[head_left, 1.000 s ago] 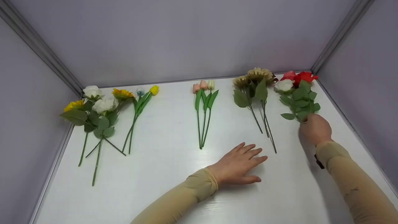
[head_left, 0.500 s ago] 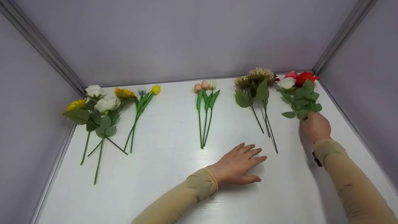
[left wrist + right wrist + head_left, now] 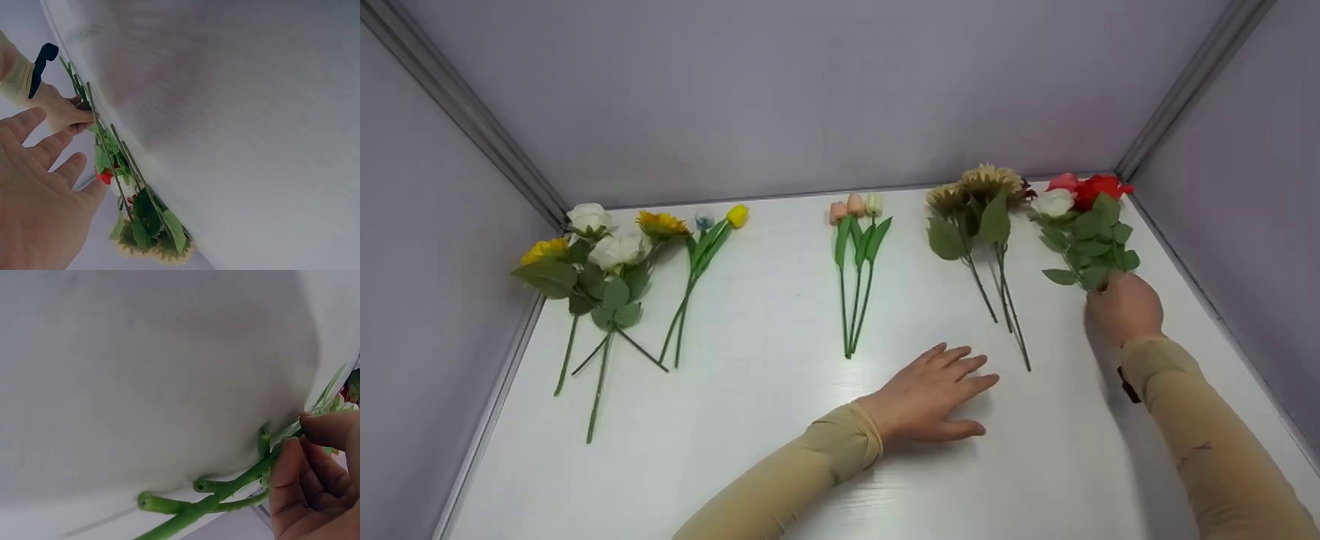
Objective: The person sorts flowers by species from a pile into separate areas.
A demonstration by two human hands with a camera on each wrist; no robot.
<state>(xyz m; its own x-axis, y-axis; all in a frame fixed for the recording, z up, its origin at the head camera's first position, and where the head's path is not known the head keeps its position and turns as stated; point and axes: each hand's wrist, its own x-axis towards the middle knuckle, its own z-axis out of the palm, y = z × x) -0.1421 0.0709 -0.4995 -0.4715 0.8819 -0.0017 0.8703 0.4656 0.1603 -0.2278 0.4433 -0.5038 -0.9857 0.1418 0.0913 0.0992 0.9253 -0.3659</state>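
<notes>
At the right end of the white table (image 3: 780, 420) lies a bunch of roses with red, pink and white heads; the red rose (image 3: 1099, 192) is at its far right. My right hand (image 3: 1126, 306) pinches the bunch's stems below the leaves. In the right wrist view, thumb and fingers close on the green stems (image 3: 197, 512), whose several cut ends stick out past the hand. My left hand (image 3: 928, 397) is spread flat, palm down, at or just over the table and holds nothing. Nearest to it are the stems of the beige sunflower-like flowers (image 3: 990, 181).
Pink and white tulips (image 3: 854, 204) lie mid-table. On the left are a yellow tulip (image 3: 737, 216) with a pale blue one, white roses (image 3: 617, 250) and yellow sunflowers (image 3: 545, 250), their stems crossing. Grey panels (image 3: 825, 97) wall the back and both sides.
The left hand has shifted very slightly to the left, fingers still spread. The right hand keeps its pinch on the rose stems, and the whole view has drifted a little.
</notes>
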